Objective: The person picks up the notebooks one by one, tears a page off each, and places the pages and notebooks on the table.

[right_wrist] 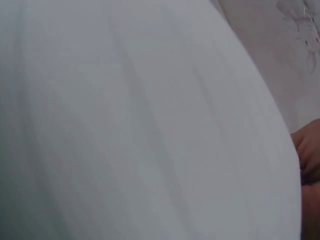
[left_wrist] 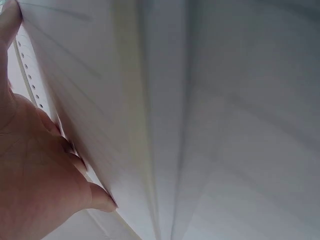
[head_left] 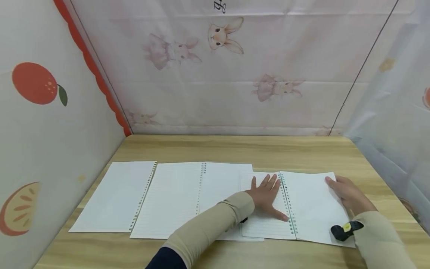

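An open notebook (head_left: 314, 201) lies at the right of the table, a row of ring holes down its middle. Across its lined left page (head_left: 258, 228) my left hand (head_left: 267, 196) rests with fingers spread, thumb near the holes. In the left wrist view, the fingertips of that hand (left_wrist: 40, 165) touch white paper (left_wrist: 90, 115). My right hand (head_left: 349, 196) pinches the outer edge of the right page near its upper corner, thumb on top, other fingers partly hidden. A pale sheet (right_wrist: 160, 120) fills most of the right wrist view, covering much of the right hand (right_wrist: 310, 155).
Left of the notebook, another open lined notebook (head_left: 171, 198) reaches partly under it. A white sheet with a holed edge (head_left: 114, 196) lies at the far left. The wooden table (head_left: 235, 144) meets a rabbit-printed backdrop (head_left: 208, 101) behind and fabric walls at both sides.
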